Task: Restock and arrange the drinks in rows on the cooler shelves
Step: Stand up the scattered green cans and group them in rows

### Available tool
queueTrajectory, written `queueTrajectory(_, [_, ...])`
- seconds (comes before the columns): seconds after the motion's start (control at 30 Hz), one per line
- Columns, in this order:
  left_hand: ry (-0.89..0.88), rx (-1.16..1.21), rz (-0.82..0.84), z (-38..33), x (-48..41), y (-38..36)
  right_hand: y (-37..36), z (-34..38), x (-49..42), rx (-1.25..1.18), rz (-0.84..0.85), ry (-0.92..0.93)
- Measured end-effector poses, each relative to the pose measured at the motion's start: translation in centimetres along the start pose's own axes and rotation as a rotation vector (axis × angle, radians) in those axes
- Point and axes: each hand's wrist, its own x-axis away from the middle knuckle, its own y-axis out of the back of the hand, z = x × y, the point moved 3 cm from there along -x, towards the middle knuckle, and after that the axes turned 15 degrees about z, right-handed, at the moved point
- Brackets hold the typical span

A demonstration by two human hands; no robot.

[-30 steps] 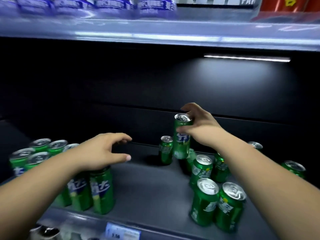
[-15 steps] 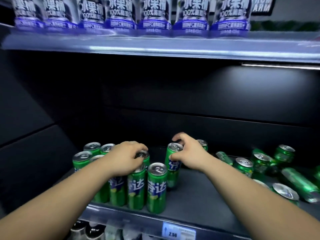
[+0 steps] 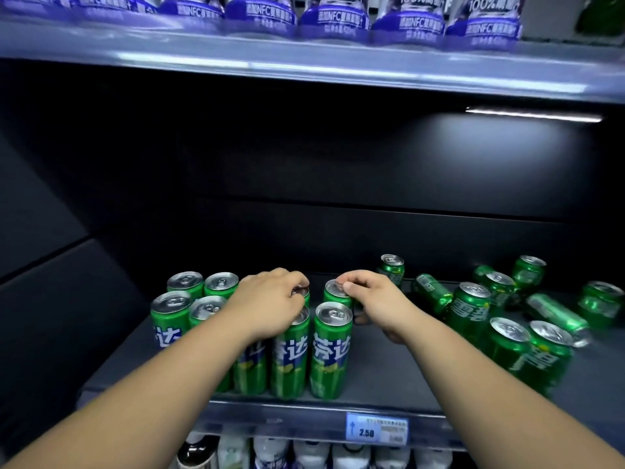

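right hand (image 3: 378,299) pinches rear can (image 3: 333,297) by its rim, behind front can (image 3: 331,350); left hand (image 3: 270,299) clasps neighbour can (image 3: 305,296) left of it. risk: a sideways shove could topple the slim row.

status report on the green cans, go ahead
Left grip curled over a can top in the upright block. Right grip pinches the next can by its rim, beside the block. Tipped cans loose to the right.

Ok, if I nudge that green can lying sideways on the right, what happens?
The green metal can lying on its side will likely roll across the smooth dark shelf. Its glossy wall looks slippery; grip it firmly.
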Motion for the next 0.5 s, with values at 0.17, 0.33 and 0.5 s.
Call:
queueTrajectory(0.17, [-0.005, -0.002, 0.010, -0.1, 0.2, 0.0, -1.8, 0.6, 0.1, -0.087, 0.001, 0.009])
queueTrajectory(0.33, [-0.006, -0.008, 0.012, 0.0, 0.2, 0.0, -2.6, 0.7, 0.5, -0.089, 0.012, 0.046])
queueTrajectory(0.5, [-0.009, -0.009, -0.002, 0.1, 0.3, 0.0, -3.7, -1.8, 2.7, -0.224, 0.061, 0.082])
